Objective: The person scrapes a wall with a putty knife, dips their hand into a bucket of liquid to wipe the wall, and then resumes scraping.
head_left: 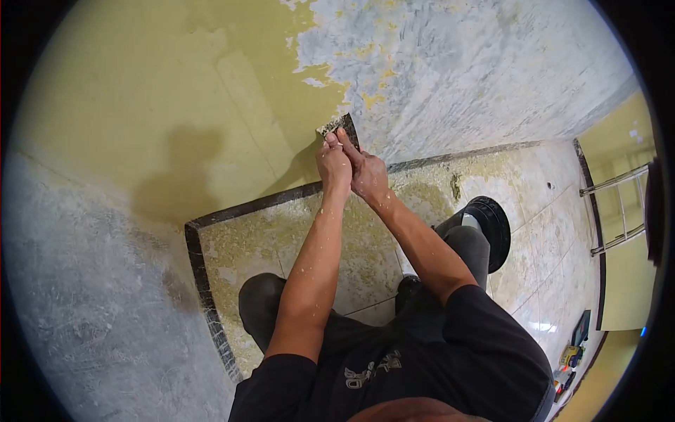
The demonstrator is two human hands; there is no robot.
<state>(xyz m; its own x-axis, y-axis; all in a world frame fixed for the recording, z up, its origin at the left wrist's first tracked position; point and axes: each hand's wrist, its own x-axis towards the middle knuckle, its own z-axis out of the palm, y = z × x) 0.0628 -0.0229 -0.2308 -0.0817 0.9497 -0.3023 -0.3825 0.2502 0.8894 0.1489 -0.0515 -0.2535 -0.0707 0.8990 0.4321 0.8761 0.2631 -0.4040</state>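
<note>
Both hands are together on a flat scraper, whose blade lies against the wall where yellow-green paint meets bare grey plaster. My left hand is closed on the scraper's near side, its thumb near the blade. Wrapped round the tool from the right, my right hand has a finger stretched along the blade. The scraper's handle is hidden by the hands. Pale flakes stick to the blade and to both forearms.
A black bucket stands by my right knee. The tiled floor is covered in paint debris, with a dark skirting along the wall. A metal ladder is at the right; small items lie at lower right.
</note>
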